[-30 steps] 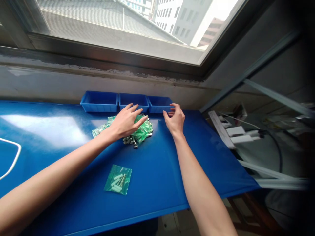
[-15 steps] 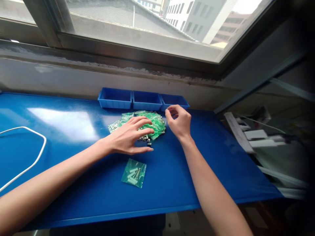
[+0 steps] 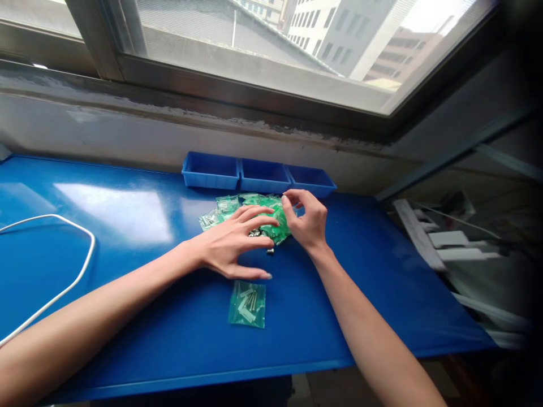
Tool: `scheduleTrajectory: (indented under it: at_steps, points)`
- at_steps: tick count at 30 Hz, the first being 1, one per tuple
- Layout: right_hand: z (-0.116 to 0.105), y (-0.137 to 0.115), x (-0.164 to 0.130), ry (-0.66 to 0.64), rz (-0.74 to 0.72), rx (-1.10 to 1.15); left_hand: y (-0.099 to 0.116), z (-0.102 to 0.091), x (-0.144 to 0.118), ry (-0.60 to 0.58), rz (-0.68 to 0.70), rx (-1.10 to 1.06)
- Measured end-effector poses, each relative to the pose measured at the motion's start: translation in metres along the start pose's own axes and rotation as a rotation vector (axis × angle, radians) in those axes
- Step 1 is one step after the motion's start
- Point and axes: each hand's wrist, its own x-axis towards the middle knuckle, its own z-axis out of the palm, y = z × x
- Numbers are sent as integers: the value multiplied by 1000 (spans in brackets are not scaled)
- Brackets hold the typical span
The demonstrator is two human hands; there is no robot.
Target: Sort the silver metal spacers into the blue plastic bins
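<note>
A heap of small green plastic bags (image 3: pixel 274 204) lies on the blue table, with loose metal screws (image 3: pixel 255 232) at its front. My left hand (image 3: pixel 235 240) is open over the front left of the heap, fingers spread and thumb apart. At the heap's right edge my right hand (image 3: pixel 306 217) is closed, thumb and forefinger tips together beside the bags; whatever lies between them is too small to make out. One single screw (image 3: pixel 270 251) rests just off the left fingertips. Nearer me, a flat clear green bag (image 3: pixel 247 305) holds several screws and white plugs.
Three joined blue bins (image 3: pixel 212 180) stand behind the heap against the wall. A white cable (image 3: pixel 87 263) curves over the table's left side. Beyond the right table edge (image 3: pixel 428 271) are white objects (image 3: pixel 449 240) on a lower level. A window (image 3: pixel 237 48) is above.
My right hand has come down and closer to the heap's right edge. My left hand stays spread over the front. The whole view has shifted slightly.
</note>
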Motion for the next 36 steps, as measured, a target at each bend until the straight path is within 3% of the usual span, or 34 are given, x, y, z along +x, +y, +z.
scheduleTrajectory:
  at_steps: [6, 11, 15, 20, 23, 27, 31, 33, 36]
  points:
    - [1, 0, 0, -15, 3, 18, 0, 2, -1, -83, 35, 6]
    - [0, 3, 0, -12, 2, 21, -15, -3, -4, -7, 19, 112]
    - [0, 5, 1, -10, 12, 21, -13, -5, -4, 44, 51, 128]
    - [0, 6, 1, 0, 4, 29, -5, -1, -2, -49, 112, 106]
    - [0, 6, 1, -5, -1, 39, -4, 4, -3, -46, 131, 141]
    - [0, 7, 1, -6, -14, 37, -2, 9, -1, 67, 203, 288]
    - [0, 7, 1, 3, -13, 44, -1, 5, 4, 260, 218, 386]
    - [-1, 7, 2, 4, -7, 42, -5, 0, 7, 386, 156, 421]
    - [-2, 7, 2, 0, 19, 29, -18, -8, 13, 511, -72, 469]
